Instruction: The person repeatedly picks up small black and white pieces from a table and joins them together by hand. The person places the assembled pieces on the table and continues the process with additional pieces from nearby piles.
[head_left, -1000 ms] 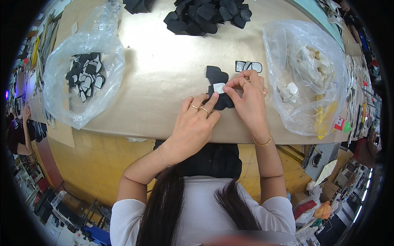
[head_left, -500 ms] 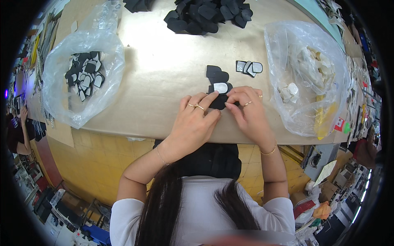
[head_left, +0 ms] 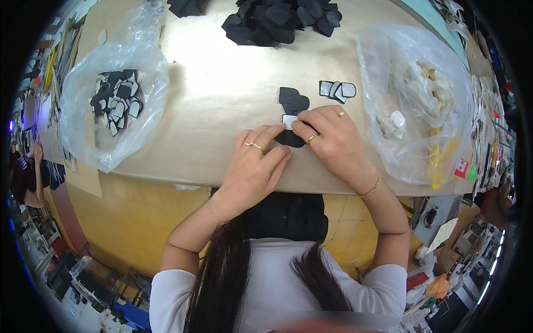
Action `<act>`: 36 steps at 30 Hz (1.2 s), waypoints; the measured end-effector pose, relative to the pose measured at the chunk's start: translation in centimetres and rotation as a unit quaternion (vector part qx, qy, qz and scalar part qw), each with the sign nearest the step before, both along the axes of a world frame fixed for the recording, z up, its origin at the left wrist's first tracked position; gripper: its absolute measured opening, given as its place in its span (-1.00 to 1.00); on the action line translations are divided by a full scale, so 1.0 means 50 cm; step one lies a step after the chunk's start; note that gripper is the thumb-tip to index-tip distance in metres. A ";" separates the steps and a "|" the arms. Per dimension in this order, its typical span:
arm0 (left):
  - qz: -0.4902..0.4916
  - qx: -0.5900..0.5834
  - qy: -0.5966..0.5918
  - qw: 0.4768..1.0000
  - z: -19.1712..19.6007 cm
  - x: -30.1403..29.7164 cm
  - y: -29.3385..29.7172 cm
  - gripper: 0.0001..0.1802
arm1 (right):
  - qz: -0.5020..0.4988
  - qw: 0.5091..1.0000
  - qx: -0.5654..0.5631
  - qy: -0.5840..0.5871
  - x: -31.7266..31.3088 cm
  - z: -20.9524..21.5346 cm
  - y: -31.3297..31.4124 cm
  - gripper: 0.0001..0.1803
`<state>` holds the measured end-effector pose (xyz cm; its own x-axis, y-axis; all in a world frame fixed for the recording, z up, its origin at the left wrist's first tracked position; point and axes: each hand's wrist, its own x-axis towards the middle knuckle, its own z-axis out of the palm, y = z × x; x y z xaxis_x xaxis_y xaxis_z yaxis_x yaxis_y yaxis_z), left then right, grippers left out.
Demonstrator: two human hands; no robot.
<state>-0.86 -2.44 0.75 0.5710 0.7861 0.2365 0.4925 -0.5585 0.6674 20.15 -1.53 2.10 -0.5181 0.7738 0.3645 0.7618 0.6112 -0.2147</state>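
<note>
A small white patch (head_left: 287,119) with a dark border lies on a black rounded piece (head_left: 290,139) near the table's front edge. My left hand (head_left: 256,158) rests with its index fingertip at the patch's lower left edge, thumb apart from the fingers. My right hand (head_left: 336,139) covers the patch's right side, its thumb and bent fingers drawn together there; what lies under the fingertips is partly hidden. Just beyond are overlapping black rounded pieces (head_left: 294,101). To the right of these lies a short overlapping row of white, black-edged patches (head_left: 337,90).
On the left, an open clear plastic bag (head_left: 150,105) holds many black-and-white pieces. Another clear bag (head_left: 375,77) with whitish scraps stands on the right. A heap of black pieces (head_left: 272,22) lies at the far side of the table (head_left: 211,111).
My right hand has moved left and slightly up, onto the right part of the white patch, which is now more covered. My left hand has shifted slightly left.
</note>
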 end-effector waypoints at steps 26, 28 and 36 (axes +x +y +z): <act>-0.010 0.014 0.002 1.000 -0.008 -0.023 -0.008 -0.88 | -0.049 0.976 -0.162 0.139 -0.001 -0.009 0.019 -0.84; -0.007 0.010 -0.014 1.000 -0.005 -0.020 -0.006 -0.89 | -0.079 0.956 -0.221 0.177 0.004 -0.004 0.020 -0.88; 0.039 -0.225 -0.247 0.942 0.005 0.001 -0.004 -0.87 | -0.142 0.929 -0.203 0.274 0.015 0.025 0.002 -0.88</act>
<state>-0.79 -2.65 0.99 0.4145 0.9055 0.0913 0.0885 -0.1399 0.9862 20.91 -1.40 3.34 -0.0950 0.9822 0.1623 0.5889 0.1869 -0.7863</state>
